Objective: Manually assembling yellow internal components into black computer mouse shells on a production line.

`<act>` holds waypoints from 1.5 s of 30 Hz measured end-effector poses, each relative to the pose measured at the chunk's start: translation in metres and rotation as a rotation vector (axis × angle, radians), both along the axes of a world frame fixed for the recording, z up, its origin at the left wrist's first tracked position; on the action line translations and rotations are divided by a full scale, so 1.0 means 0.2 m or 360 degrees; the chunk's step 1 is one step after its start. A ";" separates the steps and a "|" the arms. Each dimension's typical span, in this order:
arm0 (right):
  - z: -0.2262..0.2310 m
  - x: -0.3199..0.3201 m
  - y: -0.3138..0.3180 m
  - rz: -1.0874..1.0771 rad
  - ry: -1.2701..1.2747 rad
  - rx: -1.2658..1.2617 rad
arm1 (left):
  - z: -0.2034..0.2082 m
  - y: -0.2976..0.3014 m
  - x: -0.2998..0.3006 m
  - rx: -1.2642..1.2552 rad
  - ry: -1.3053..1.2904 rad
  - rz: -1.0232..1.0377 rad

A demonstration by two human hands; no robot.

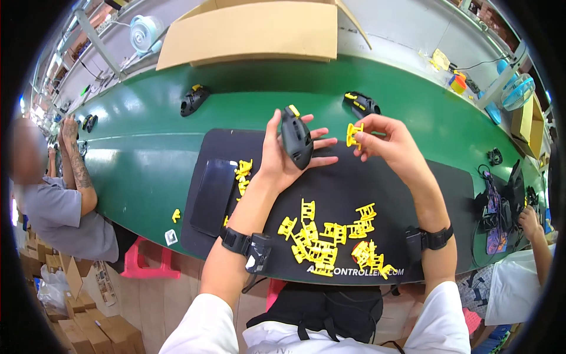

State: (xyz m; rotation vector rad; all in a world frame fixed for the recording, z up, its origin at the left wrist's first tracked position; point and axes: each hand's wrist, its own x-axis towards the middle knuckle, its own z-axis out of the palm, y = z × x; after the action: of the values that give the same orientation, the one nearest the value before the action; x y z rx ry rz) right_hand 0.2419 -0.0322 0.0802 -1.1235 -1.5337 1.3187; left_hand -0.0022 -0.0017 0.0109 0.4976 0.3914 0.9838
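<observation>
On the palm of my left hand [276, 154] rests a black plastic shell [296, 140], shaped like a computer mouse, with a small yellow piece at its top. The thumb lies along one side and the fingers are spread behind it. Pinched between the fingertips of my right hand [386, 141] is a yellow plastic frame piece [354, 135], held up to the right of the shell. Below both hands, a loose pile of similar yellow pieces [318, 243] lies on the black mat [377, 183]. More yellow bits [242, 171] lie beside my left forearm.
Two more black shells with yellow parts, one left [191, 101] and one right [361, 105], lie on the green table [135, 159]. A dark flat panel [213, 194] is on the mat. Behind stands a cardboard box [253, 32]. Other people sit at both sides.
</observation>
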 end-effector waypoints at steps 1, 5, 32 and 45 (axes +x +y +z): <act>-0.02 0.01 0.01 -0.0008 0.0022 0.0024 | 0.00 0.01 0.00 -0.0002 -0.0036 -0.0006; 0.02 0.00 0.01 -0.0127 0.0006 0.0068 | 0.01 0.01 0.00 0.0036 0.0010 -0.0012; -0.06 -0.16 -0.03 -0.0534 -0.0520 0.0830 | -0.07 -0.03 0.08 0.0674 0.0242 -0.0009; -0.09 -0.19 -0.04 -0.0605 -0.0793 0.1179 | -0.07 -0.04 0.11 0.0616 0.0160 -0.0117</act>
State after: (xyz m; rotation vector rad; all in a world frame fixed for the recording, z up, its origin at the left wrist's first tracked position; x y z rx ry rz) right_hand 0.2045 -0.0397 0.0630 -1.1942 -1.8126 0.1612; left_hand 0.0192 -0.0101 -0.0030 0.9082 0.2695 0.9689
